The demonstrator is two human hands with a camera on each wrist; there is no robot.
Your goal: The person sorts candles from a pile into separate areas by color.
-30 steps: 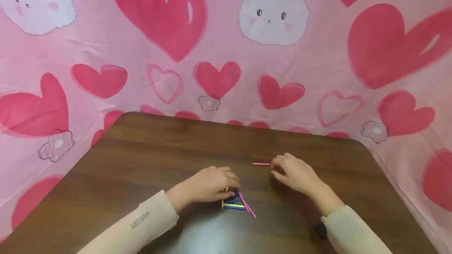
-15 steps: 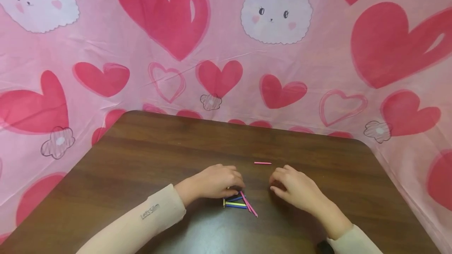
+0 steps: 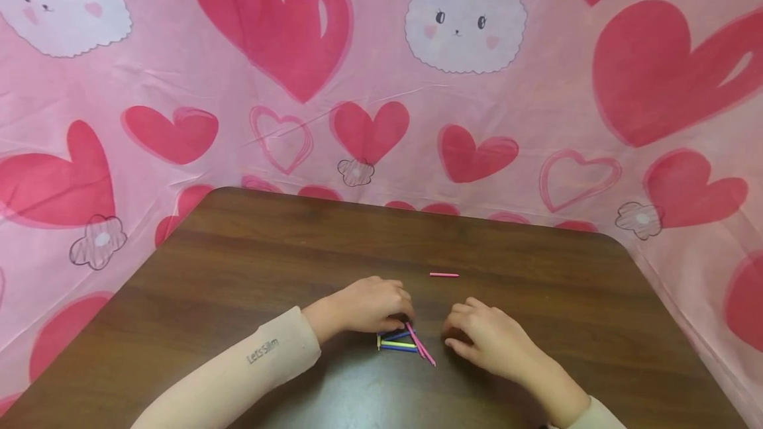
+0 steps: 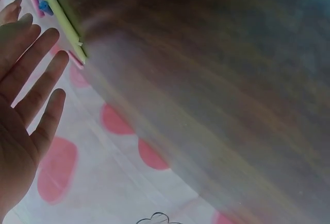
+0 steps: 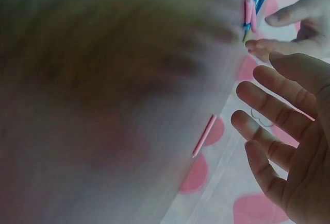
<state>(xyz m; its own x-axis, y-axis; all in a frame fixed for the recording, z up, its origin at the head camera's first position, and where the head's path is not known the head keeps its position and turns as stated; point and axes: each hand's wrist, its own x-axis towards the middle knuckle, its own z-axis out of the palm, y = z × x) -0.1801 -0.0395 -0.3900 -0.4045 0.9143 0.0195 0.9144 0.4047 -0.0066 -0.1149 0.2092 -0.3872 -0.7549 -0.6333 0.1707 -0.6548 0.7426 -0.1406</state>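
Several slim, crayon-like sticks lie crossed in a small frame on the brown table. Two pink sticks (image 3: 422, 344) lean along its right side, a lime-yellow stick (image 3: 398, 343) and blue sticks (image 3: 399, 350) run across, and a pale yellow stick (image 3: 378, 343) marks the left side. My left hand (image 3: 374, 304) hovers at the far side of this frame, thumb and index apart, hiding part of it. Just right of the pink sticks is my right hand (image 3: 491, 339), its fingers loosely bent and holding nothing. In the right wrist view its fingers (image 5: 273, 108) are spread.
A single pink stick (image 3: 444, 275) with a pointed tip lies farther back on the table (image 3: 286, 243), beyond both hands. Behind the far table edge hangs a pink cloth (image 3: 381, 71) printed with hearts and rabbits.
My right hand has drawn back from the lone pink stick, toward me and left, closer to the crossed sticks. My left hand has shifted slightly right. The sticks look about the same.
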